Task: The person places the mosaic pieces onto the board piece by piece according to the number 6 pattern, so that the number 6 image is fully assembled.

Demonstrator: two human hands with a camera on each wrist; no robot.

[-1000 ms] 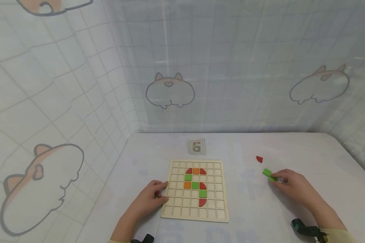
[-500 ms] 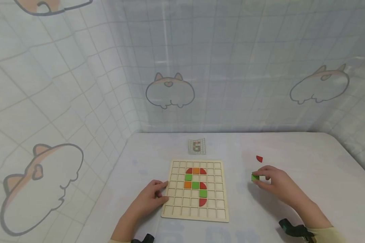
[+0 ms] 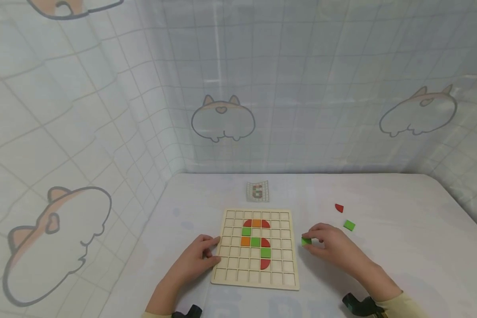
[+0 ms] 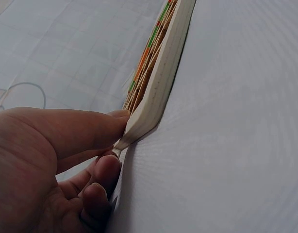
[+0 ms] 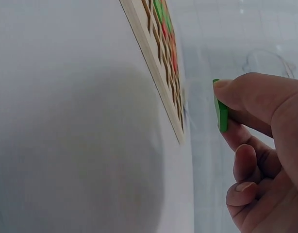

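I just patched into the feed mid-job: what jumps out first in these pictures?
The wooden grid board in the middle of the white table stands out first, with red, orange and green tiles set in its cells. The right hand pinches a green tile just off the board's right edge, while the left hand grips the board's left edge. A loose green tile and red piece lie farther right.

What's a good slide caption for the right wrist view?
Right hand pinching a green tile just off the wooden grid board's edge.
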